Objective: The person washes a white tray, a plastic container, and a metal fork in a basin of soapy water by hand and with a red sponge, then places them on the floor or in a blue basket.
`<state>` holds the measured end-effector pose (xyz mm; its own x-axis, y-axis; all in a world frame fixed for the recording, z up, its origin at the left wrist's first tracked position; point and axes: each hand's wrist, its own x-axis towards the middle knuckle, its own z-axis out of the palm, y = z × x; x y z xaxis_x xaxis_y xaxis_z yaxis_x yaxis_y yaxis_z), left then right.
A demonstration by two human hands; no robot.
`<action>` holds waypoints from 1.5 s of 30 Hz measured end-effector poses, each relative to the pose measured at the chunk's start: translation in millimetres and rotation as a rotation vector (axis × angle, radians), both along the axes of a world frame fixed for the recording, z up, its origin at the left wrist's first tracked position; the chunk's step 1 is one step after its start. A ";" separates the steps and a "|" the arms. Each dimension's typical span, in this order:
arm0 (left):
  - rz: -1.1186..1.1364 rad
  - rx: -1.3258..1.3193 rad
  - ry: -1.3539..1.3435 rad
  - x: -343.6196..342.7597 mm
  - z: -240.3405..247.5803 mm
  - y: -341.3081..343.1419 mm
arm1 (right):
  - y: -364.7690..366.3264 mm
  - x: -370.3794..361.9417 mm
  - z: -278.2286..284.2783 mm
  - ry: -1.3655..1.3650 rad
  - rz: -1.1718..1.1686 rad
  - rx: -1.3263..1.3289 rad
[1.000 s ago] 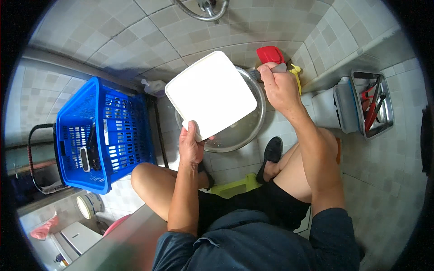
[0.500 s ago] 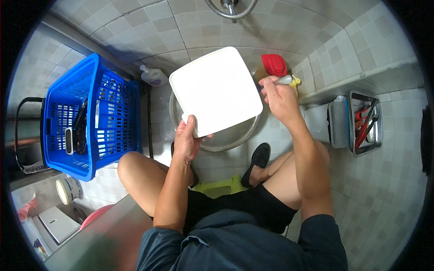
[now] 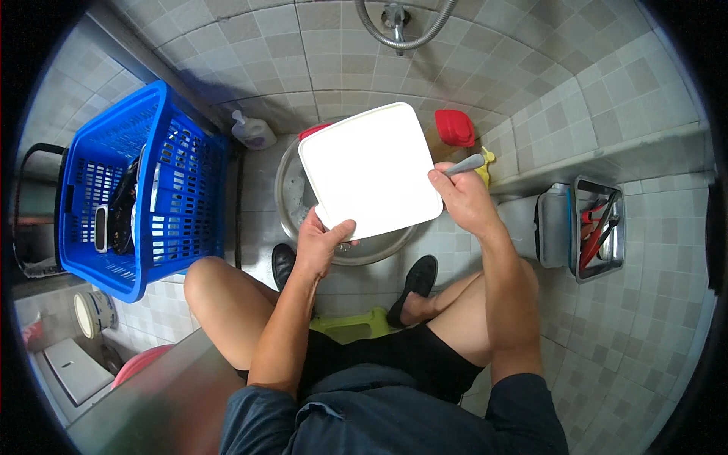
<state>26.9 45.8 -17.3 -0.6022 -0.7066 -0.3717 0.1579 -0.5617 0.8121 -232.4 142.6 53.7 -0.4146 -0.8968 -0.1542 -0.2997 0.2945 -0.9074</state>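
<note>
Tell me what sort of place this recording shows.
Probably a small bathroom or similar wet washing area: tiled walls, a flexible metal hose at a wall fitting, and a round metal basin on the tiled floor.

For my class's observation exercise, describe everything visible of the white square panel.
The white panel is a flat square with rounded corners and a thin rim, apparently plastic. Its broad face looks bright and unmarked. It is held above the metal basin, slightly askew, hiding much of it. The left hand grips its near left corner, thumb on the face. The right hand is at its right edge; whether they touch is unclear.
</note>
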 end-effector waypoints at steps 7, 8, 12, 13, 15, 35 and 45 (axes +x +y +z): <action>0.055 -0.187 -0.185 -2.9 -12.5 3.6 | 5.8 -1.8 -7.9 0.096 0.014 0.055; 0.112 -0.186 -0.183 -1.3 -18.3 2.0 | 5.5 -0.2 -5.8 0.103 0.028 0.101; 0.138 -0.213 -0.308 7.6 -42.7 -8.4 | 8.7 6.6 1.6 0.090 0.084 0.144; 0.115 -0.193 -0.356 9.4 -47.5 -10.1 | 10.3 8.0 1.9 0.078 0.094 0.099; 0.088 -0.221 -0.382 9.7 -52.4 -10.2 | 11.7 8.3 -0.4 0.064 0.106 0.053; 0.330 0.460 0.184 7.4 -15.1 -21.4 | 13.5 26.3 9.7 0.916 0.337 -0.411; 0.461 0.368 0.085 10.9 -20.8 -30.1 | 15.8 16.5 -2.3 0.786 -0.078 -0.351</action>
